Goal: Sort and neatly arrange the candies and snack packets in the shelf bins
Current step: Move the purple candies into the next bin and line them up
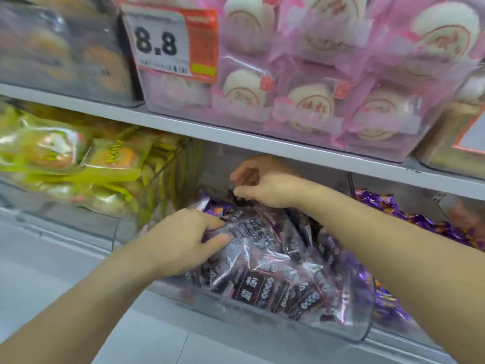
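A clear plastic bin (349, 331) on the lower shelf holds several dark purple snack packets (265, 282) with white characters. My left hand (183, 237) lies on the packets at the bin's left side, fingers curled round the edge of one clear-backed packet. My right hand (262, 183) reaches to the back of the bin, thumb and fingers pinched on a dark packet there; the packet itself is mostly hidden under the hand. Shiny purple candy wrappers (430, 224) fill the neighbouring bin on the right.
Yellow-green snack packets (78, 158) fill the bin at left. The grey shelf board (236, 134) runs just above my right hand. Above it stand a bin of pink-wrapped white buns (315, 106) with an 8.8 price tag (162, 40), and a bin of brown pastries (65, 53).
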`<control>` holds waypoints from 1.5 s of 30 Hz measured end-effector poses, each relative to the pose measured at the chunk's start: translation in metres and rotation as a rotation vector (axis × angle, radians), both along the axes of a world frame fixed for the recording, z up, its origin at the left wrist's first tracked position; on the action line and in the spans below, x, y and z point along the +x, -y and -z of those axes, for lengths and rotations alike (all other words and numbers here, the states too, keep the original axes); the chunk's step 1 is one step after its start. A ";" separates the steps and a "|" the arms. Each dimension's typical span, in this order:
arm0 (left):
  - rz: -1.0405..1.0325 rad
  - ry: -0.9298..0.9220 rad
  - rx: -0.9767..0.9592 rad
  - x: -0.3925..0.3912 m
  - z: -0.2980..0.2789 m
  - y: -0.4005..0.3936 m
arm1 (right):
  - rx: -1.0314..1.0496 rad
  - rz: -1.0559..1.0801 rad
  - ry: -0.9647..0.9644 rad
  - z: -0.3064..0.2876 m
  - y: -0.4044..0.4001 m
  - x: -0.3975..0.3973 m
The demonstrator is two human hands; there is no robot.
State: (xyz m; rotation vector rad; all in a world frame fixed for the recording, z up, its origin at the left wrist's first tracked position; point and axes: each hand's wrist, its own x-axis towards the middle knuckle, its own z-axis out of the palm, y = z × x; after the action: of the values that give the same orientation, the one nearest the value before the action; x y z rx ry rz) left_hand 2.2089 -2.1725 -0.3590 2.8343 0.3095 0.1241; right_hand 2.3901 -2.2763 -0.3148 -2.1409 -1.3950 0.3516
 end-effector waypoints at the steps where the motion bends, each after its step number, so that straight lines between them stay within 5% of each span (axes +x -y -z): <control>1: 0.003 -0.003 -0.024 -0.003 0.001 -0.001 | -0.037 -0.038 -0.013 0.002 -0.016 0.004; 6: -0.004 0.031 -0.059 -0.007 0.008 -0.002 | -0.294 -0.229 0.204 0.016 -0.055 0.000; 16: -0.124 0.168 -0.152 -0.008 0.008 0.001 | -0.177 -0.304 0.338 0.035 -0.042 0.009; 18: -0.214 0.325 -0.308 -0.008 0.008 0.003 | -0.109 -0.198 0.226 0.030 -0.031 0.012; 23: -0.451 0.707 -0.815 -0.005 -0.003 0.003 | 0.058 -0.130 -0.502 0.008 0.002 -0.003; 28: -0.454 0.727 -0.818 -0.013 -0.021 0.006 | 0.053 -0.298 -0.804 0.010 -0.006 -0.017; 30: -0.546 0.676 -0.773 -0.020 -0.016 -0.003 | 0.065 -0.241 -0.707 0.013 -0.019 0.003; 36: -0.624 0.471 -0.563 -0.021 -0.005 -0.008 | -0.143 -0.345 0.135 0.026 -0.065 0.010; 42: -0.605 0.419 -0.559 -0.020 -0.004 -0.009 | -0.100 -0.388 0.437 0.040 -0.086 0.009; 45: -0.599 0.427 -0.581 -0.021 -0.003 -0.009 | -0.069 -0.363 0.402 0.039 -0.078 0.011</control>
State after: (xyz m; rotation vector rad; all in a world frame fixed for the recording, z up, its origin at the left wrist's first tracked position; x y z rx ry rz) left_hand 2.1883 -2.1631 -0.3560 2.0041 0.9101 0.6332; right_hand 2.4006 -2.1982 -0.3535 -2.0836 -2.0354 0.1040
